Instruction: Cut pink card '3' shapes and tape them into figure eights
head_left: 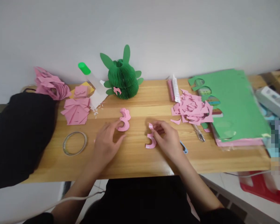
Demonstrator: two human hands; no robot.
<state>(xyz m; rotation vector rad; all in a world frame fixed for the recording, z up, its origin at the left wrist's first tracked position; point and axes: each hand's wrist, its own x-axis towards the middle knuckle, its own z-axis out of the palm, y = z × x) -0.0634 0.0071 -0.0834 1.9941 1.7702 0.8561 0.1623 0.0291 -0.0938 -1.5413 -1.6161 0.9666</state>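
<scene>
My right hand (166, 137) pinches a curved pink paper cutout (152, 144) at its upper end, between thumb and fingers. Pale strips show on the cutout's ends. My left hand (107, 141) has thumb and fingers apart, its fingertips at the left edge of a stack of pink paper cutouts (125, 115) shaped like a 3. Whether those fingertips press on the stack I cannot tell. Behind it stands a green honeycomb paper figure (123, 77) with long ear shapes and a small pink bow (117, 90).
Left lie a tape roll (64, 146), folded pink paper (76, 112), a green-capped glue tube (84, 68) and a black bag (21, 137). Pink scraps (191, 107), a pen (199, 133), a light-blue tool (184, 148) and green sheets (235, 105) lie right. A wall rises behind.
</scene>
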